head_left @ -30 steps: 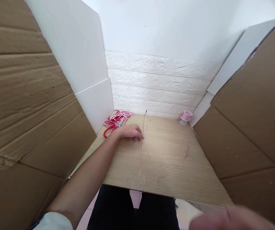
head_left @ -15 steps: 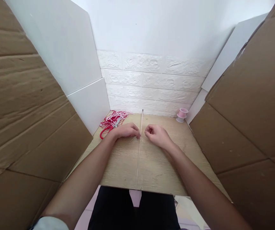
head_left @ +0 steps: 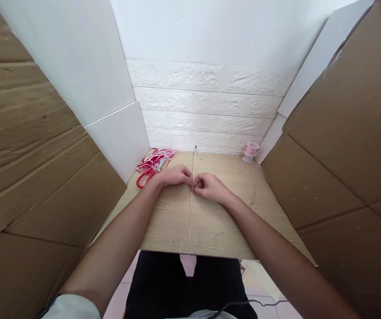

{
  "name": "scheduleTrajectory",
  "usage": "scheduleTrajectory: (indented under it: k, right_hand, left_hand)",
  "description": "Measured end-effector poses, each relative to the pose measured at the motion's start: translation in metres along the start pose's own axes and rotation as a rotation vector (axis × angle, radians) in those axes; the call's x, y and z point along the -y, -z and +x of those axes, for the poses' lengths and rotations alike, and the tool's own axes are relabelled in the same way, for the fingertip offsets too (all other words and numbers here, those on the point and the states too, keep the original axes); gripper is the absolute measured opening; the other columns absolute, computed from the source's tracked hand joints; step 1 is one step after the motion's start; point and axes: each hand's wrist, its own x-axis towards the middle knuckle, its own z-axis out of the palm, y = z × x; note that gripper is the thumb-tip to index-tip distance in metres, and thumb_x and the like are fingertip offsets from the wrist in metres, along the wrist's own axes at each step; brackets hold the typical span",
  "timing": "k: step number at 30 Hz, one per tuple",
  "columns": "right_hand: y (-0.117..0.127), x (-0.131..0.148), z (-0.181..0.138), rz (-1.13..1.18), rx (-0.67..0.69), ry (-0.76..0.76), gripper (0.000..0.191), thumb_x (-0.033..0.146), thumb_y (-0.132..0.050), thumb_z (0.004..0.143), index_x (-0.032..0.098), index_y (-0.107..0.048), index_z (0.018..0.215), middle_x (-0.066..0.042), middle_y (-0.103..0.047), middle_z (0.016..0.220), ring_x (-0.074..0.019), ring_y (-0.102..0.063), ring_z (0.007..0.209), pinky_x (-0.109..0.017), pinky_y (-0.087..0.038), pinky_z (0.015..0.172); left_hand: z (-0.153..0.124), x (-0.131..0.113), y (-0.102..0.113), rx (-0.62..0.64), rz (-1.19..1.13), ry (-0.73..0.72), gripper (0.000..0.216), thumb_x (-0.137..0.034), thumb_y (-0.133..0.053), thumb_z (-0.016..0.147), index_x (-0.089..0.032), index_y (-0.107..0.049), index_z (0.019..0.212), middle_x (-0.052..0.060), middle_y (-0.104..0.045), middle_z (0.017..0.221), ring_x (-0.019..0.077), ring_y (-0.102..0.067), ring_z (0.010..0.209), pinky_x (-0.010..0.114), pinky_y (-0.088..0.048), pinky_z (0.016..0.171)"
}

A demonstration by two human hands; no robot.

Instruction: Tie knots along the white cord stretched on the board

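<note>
A pale cord [head_left: 190,221] runs taut down the middle of the wooden board, from a small dark nail [head_left: 196,147] at the back to the front edge. Its far stretch looks thicker, like knotted braid. My left hand [head_left: 179,175] is closed at the cord's left side, fingertips pinched against it, with a thin loose thread end [head_left: 182,186] beneath. From the right, my right hand [head_left: 209,186] pinches at the same spot, thumb and forefinger together at the cord. The fingertips of both hands meet there and hide the exact point of grip.
Red-handled scissors [head_left: 147,176] lie on a heap of red and white cords [head_left: 157,157] at the back left. Two stacked spools [head_left: 251,149] with pink thread stand at the back right. Cardboard walls [head_left: 329,133] flank the wooden board [head_left: 167,230]; a white brick-patterned wall closes the back.
My right hand has moved left to the cord and now meets my left hand's fingertips. The view has shifted slightly.
</note>
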Motion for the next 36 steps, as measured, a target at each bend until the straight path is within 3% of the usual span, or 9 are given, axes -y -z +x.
scheduleTrajectory:
  k: [7, 12, 18, 27, 36]
  right_hand:
    - [-0.005, -0.001, 0.001, 0.046, 0.017, -0.055, 0.015, 0.030, -0.059, 0.079, 0.015, -0.061, 0.078, -0.001, -0.060, 0.073, -0.0100, -0.049, 0.063, -0.023, -0.028, 0.054]
    - [0.000, 0.000, 0.000, 0.055, 0.060, -0.028, 0.013, 0.027, -0.055, 0.080, 0.015, -0.059, 0.076, 0.000, -0.059, 0.072, -0.0099, -0.049, 0.062, -0.023, -0.028, 0.055]
    - [0.005, 0.007, 0.000, -0.015, 0.085, -0.005, 0.016, 0.024, -0.052, 0.079, 0.015, -0.049, 0.067, 0.001, -0.053, 0.064, -0.0093, -0.043, 0.057, -0.024, -0.025, 0.054]
    - [-0.001, 0.010, 0.005, -0.158, 0.061, -0.033, 0.021, 0.028, -0.052, 0.080, 0.015, -0.049, 0.063, 0.001, -0.054, 0.063, -0.0095, -0.041, 0.056, -0.026, -0.020, 0.054]
    - [-0.003, 0.010, 0.008, -0.156, 0.052, 0.004, 0.026, 0.031, -0.051, 0.082, 0.015, -0.048, 0.062, 0.000, -0.052, 0.060, -0.0098, -0.040, 0.055, -0.026, -0.022, 0.055]
  left_hand:
    - [0.004, 0.003, 0.000, 0.009, 0.009, -0.015, 0.021, -0.029, -0.061, 0.065, -0.010, -0.069, 0.070, -0.001, -0.059, 0.066, 0.0091, -0.047, 0.066, 0.020, -0.032, 0.063]
    - [0.005, 0.005, 0.000, -0.003, 0.024, -0.023, 0.021, -0.029, -0.059, 0.066, -0.010, -0.069, 0.070, -0.001, -0.056, 0.064, 0.0078, -0.044, 0.063, 0.019, -0.031, 0.060]
    - [0.003, 0.005, -0.002, -0.002, 0.029, 0.013, 0.020, -0.030, -0.056, 0.066, -0.011, -0.063, 0.065, -0.003, -0.041, 0.051, 0.0060, -0.033, 0.047, 0.021, -0.022, 0.045]
    - [0.002, 0.004, -0.001, 0.000, 0.040, 0.071, 0.021, -0.033, -0.058, 0.067, -0.012, -0.064, 0.067, -0.002, -0.044, 0.050, 0.0060, -0.034, 0.041, 0.022, -0.021, 0.039]
    - [0.003, 0.000, -0.003, 0.005, 0.037, 0.067, 0.017, -0.027, -0.055, 0.064, -0.012, -0.062, 0.064, -0.001, -0.046, 0.049, 0.0069, -0.037, 0.041, 0.021, -0.024, 0.038]
